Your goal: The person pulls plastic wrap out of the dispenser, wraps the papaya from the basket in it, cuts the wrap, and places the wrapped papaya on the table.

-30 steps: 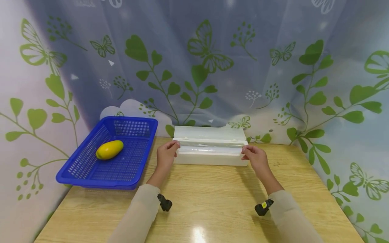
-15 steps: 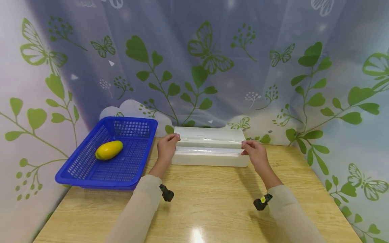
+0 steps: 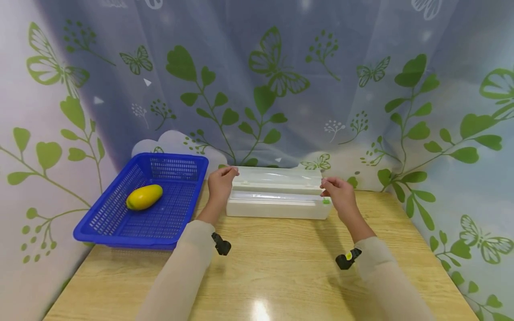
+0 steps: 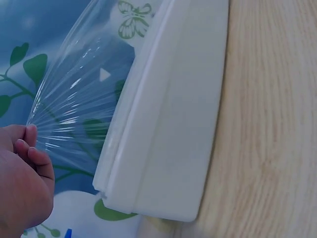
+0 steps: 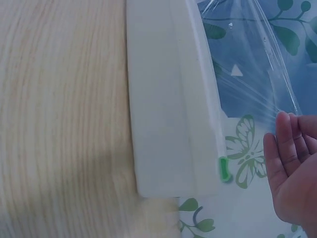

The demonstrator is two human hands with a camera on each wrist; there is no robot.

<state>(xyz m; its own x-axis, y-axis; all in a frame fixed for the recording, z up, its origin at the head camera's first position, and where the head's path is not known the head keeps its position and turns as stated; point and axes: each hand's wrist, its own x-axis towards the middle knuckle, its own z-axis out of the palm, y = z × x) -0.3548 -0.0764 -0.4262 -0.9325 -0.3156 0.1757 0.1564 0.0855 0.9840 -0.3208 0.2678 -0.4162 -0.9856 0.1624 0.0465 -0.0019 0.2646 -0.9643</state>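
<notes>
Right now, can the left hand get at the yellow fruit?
Probably not without letting go: the left hand pinches clear film. Otherwise the way looks free, with the yellow fruit uncovered in the blue basket.

A person wears long, plain beige sleeves, the left sleeve (image 3: 176, 267) and right sleeve (image 3: 391, 276) alike, stopping short of a bare left hand (image 3: 219, 185) and right hand (image 3: 340, 196). Small black cameras, the left camera (image 3: 221, 245) and right camera (image 3: 344, 262), sit by the cuffs, the right one bearing a yellow mark (image 3: 349, 256).
</notes>
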